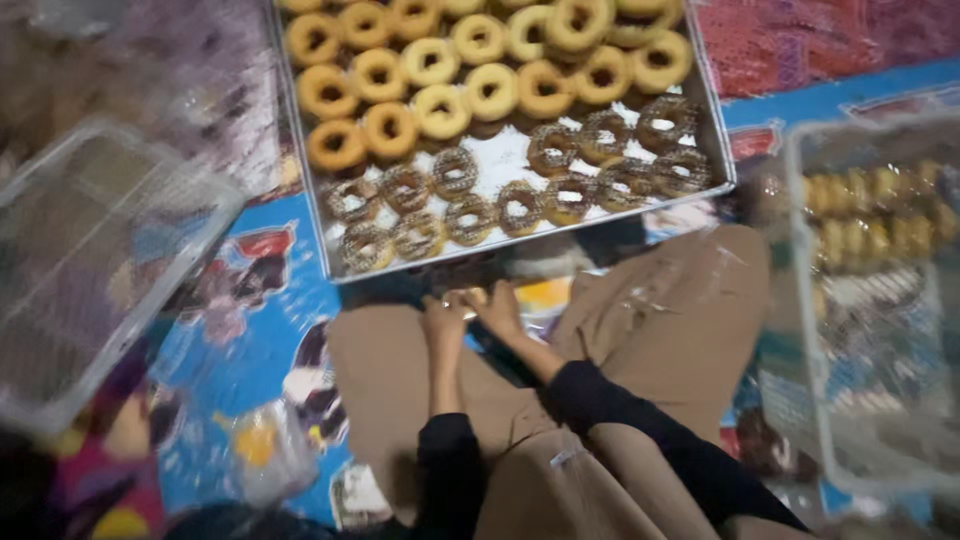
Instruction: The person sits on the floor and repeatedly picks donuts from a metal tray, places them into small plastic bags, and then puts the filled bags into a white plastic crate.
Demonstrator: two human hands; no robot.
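Two hands meet at the near edge of a rectangular metal tray (300,150) on a patterned floor mat (240,370). The left hand (443,318) and right hand (497,308) rest with fingers curled, gripping nothing visible. The tray holds about eighteen plain ring donuts (440,110) and fourteen sprinkle-coated donuts (520,207). Two clear plastic containers flank it: one empty (90,260), one holding donuts (870,300).

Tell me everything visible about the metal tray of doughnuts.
The tray is a shallow, silvery rectangle with a thin raised rim, lying flat on a colourful patterned mat. Plain golden doughnuts crowd its far part; sprinkle-coated ones fill the near rows. Both hands rest just before its near edge; contact is unclear.
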